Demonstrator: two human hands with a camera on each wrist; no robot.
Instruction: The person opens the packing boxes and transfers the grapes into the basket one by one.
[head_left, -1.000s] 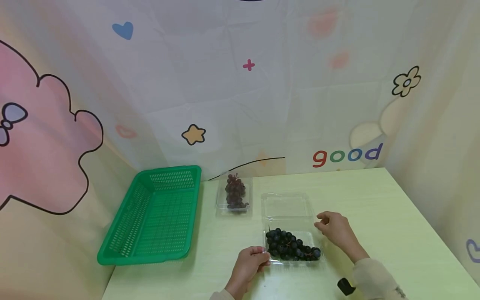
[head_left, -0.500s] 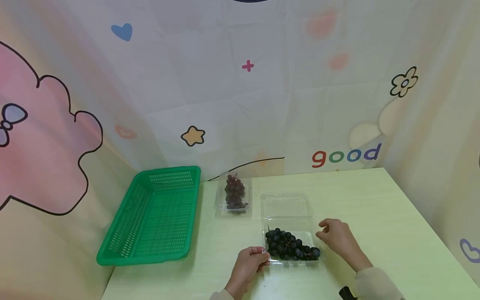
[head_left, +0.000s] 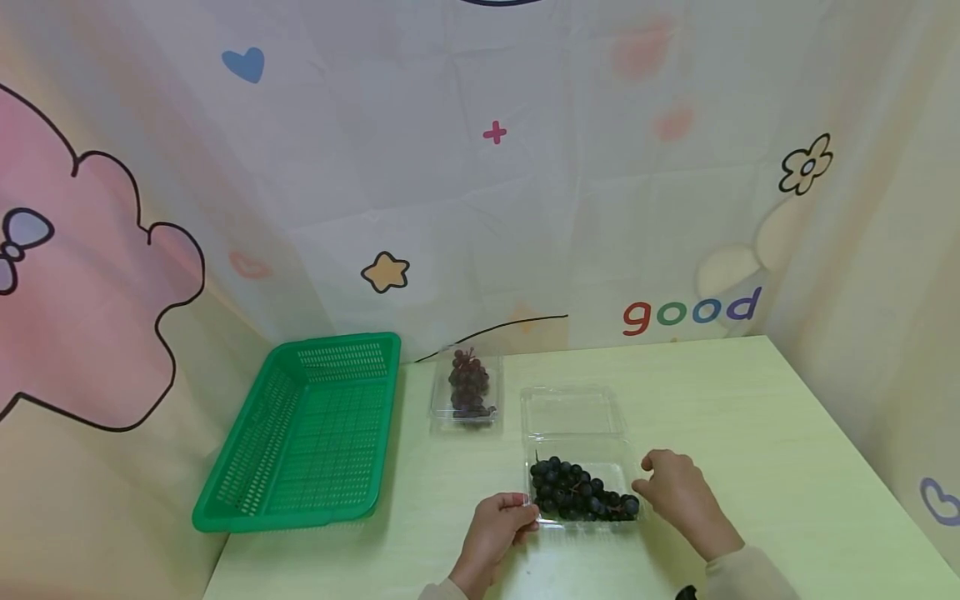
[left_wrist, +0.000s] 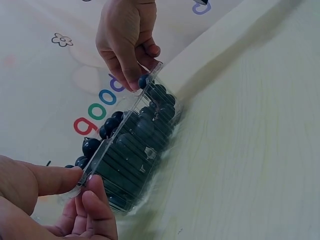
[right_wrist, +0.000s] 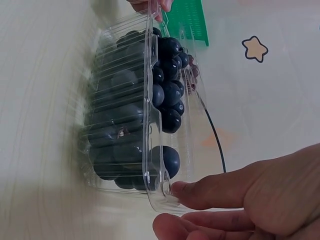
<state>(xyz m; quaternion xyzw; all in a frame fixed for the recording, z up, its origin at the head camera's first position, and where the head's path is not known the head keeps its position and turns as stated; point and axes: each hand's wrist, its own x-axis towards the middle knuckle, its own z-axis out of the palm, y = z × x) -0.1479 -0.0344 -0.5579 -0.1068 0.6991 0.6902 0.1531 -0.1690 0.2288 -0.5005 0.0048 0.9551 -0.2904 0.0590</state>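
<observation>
A clear plastic clamshell container (head_left: 617, 475) lies on the table with its lid (head_left: 573, 410) folded back flat. Inside its base rests a bunch of dark grapes (head_left: 570, 490). My left hand (head_left: 491, 533) pinches the rim at the front left corner between thumb and fingers, as the left wrist view (left_wrist: 80, 192) shows up close. At the right side is my right hand (head_left: 684, 496), its thumb right at the rim near the front corner. In the right wrist view that thumb (right_wrist: 210, 192) overlaps the corner, with the fingers below it and a gap between.
A green plastic basket (head_left: 393, 400) stands at the left of the table (head_left: 757, 433). Behind the open container and to its left, a second clear container (head_left: 442, 400) holds reddish grapes (head_left: 469, 383). A printed curtain (head_left: 525, 208) hangs along the back and sides.
My right hand has come down along the container's right side, from near the hinge toward the front corner. My left hand keeps its pinch; container and grapes stay in place.
</observation>
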